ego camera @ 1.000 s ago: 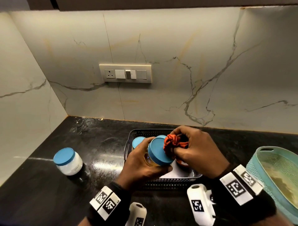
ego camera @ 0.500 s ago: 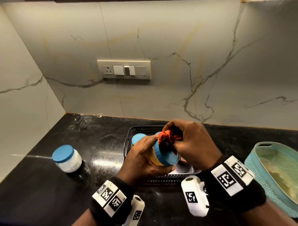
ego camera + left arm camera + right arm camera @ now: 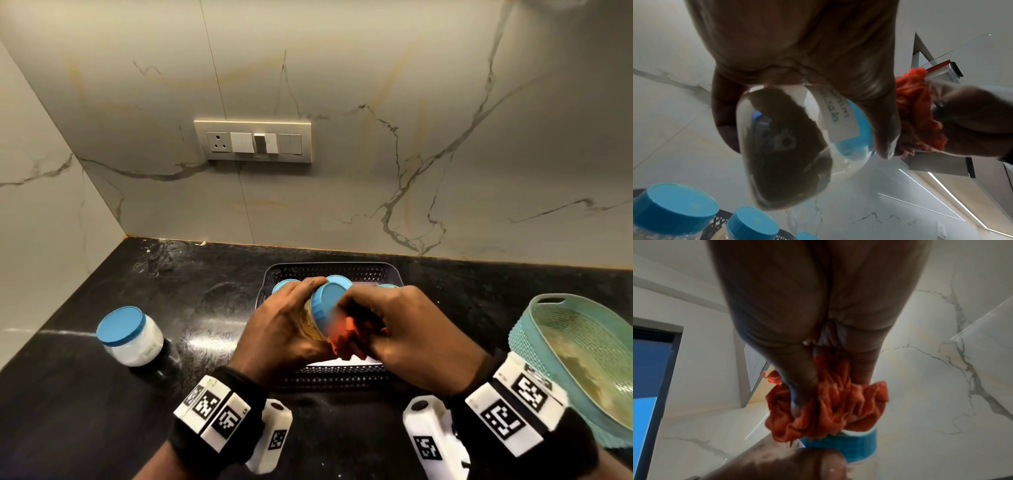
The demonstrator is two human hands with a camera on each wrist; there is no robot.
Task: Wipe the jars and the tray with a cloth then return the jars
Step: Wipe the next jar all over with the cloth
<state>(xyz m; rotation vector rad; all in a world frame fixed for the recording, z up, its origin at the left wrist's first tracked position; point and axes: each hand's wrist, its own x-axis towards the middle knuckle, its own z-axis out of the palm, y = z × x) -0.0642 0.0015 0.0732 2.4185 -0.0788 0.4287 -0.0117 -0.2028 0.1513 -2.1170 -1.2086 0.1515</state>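
My left hand (image 3: 284, 329) grips a clear jar (image 3: 317, 317) with a blue lid (image 3: 330, 301), tilted on its side above the black perforated tray (image 3: 329, 270). The left wrist view shows brown powder in this jar (image 3: 785, 146) and a white label (image 3: 836, 113). My right hand (image 3: 404, 329) bunches an orange cloth (image 3: 342, 334) against the lower edge of the lid. In the right wrist view the fingers pinch the cloth (image 3: 830, 405) just above the lid's rim (image 3: 840, 444). More blue-lidded jars (image 3: 674, 207) stand in the tray, mostly hidden behind my hands in the head view.
A jar of white powder with a blue lid (image 3: 128, 337) stands on the black counter (image 3: 68, 394) at the left. A teal woven basket (image 3: 579, 349) sits at the right edge. The marble wall with a switch plate (image 3: 253, 141) rises behind the tray.
The cloth has slid from the top of the lid down to its lower edge, and the jar has tilted a little; both hands have stayed over the tray.
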